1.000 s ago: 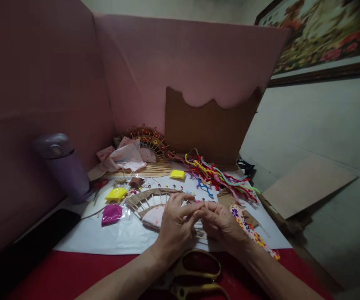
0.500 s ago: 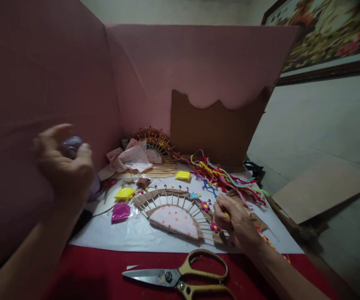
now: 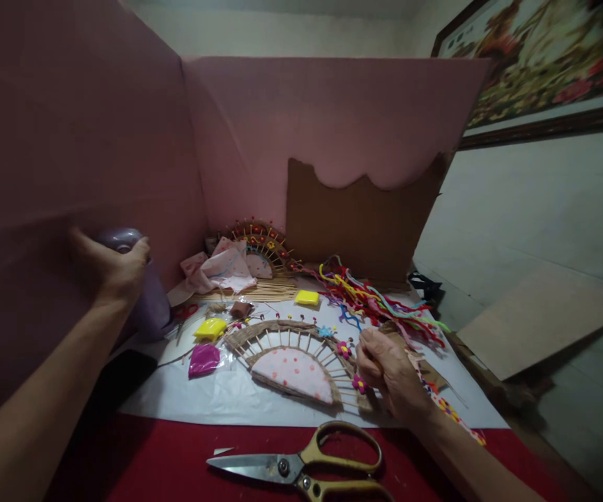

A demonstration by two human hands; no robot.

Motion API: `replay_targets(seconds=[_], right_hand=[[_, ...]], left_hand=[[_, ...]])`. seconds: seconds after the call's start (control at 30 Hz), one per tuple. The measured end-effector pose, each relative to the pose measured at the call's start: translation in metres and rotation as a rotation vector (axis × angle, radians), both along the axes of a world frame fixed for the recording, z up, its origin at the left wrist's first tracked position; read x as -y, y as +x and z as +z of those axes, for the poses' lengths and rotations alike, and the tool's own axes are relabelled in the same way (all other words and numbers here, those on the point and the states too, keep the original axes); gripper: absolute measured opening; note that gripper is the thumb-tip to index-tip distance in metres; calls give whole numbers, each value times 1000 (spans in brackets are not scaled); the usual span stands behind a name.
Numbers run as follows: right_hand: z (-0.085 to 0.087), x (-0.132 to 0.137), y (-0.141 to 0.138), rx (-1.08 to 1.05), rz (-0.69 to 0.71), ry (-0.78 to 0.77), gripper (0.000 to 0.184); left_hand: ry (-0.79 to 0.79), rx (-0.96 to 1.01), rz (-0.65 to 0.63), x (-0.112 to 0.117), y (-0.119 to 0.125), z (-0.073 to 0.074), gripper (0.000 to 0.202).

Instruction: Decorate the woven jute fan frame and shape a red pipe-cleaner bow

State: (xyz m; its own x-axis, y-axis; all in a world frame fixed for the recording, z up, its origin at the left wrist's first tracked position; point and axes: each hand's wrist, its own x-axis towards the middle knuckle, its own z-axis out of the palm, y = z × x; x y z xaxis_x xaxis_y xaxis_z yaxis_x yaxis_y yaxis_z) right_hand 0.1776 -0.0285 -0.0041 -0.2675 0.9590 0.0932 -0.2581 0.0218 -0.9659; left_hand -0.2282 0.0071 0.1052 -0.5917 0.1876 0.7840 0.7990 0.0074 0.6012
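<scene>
Purple tumbler [image 3: 149, 303], at ten o'clock from the half-round stick fan [image 3: 291, 376], which lies flat in the middle of the white sheet [image 3: 176, 401]. Left hand [image 3: 116, 268] is cupped in a wide C round the tumbler's upper part, thumb on the right; far fingers are dim, so can't tell how firm the hold is. Right hand [image 3: 390, 369] sits at three o'clock, fingers curled nearly closed; can't tell if they hold anything.

Risks: a loose or off-centre hold could tip the tumbler toward four o'clock, onto packets and fan. Right hand is right by the magenta flower [image 3: 360, 383]; a careless press could squash it or snap sticks. Scissors [image 3: 283, 466] at six o'clock could get knocked by a forearm.

Containers: tumbler lid [image 3: 120, 238] on, contents hidden. Clear packets hold probably clay: magenta packet [image 3: 204, 360], yellow packet [image 3: 210, 329], brown packet [image 3: 240, 309], second yellow packet [image 3: 307, 298] at twelve.
</scene>
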Motion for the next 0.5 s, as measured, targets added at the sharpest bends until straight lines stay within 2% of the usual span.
replay_targets(seconds=[0.07, 0.13, 0.17, 0.23, 0.3, 0.33, 0.43, 0.5], right_hand=[[0, 0, -1, 8, -10, 3, 44], [-1, -1, -1, 10, -11, 10, 43], [-1, -2, -1, 8, -9, 15, 43], [-2, -4, -1, 4, -1, 22, 43], [-2, -4, 0, 5, -5, 24, 43], [-2, -4, 0, 7, -13, 26, 43], [-1, -3, 0, 13, -32, 19, 42], [1, -3, -1, 7, -31, 2, 40]], left_hand=[[39, -42, 102, 4, 8, 12, 85], [-13, -106, 90, 7, 23, 26, 78], [-92, -159, 54, 8, 32, 31, 76], [-332, -328, -10, 5, 49, 36, 59], [-658, -452, -82, -2, 63, 32, 57], [-756, -465, -121, -8, 67, 27, 57], [-957, -476, -185, -25, 71, 6, 71], [-1060, -469, -186, -34, 69, -8, 68]])
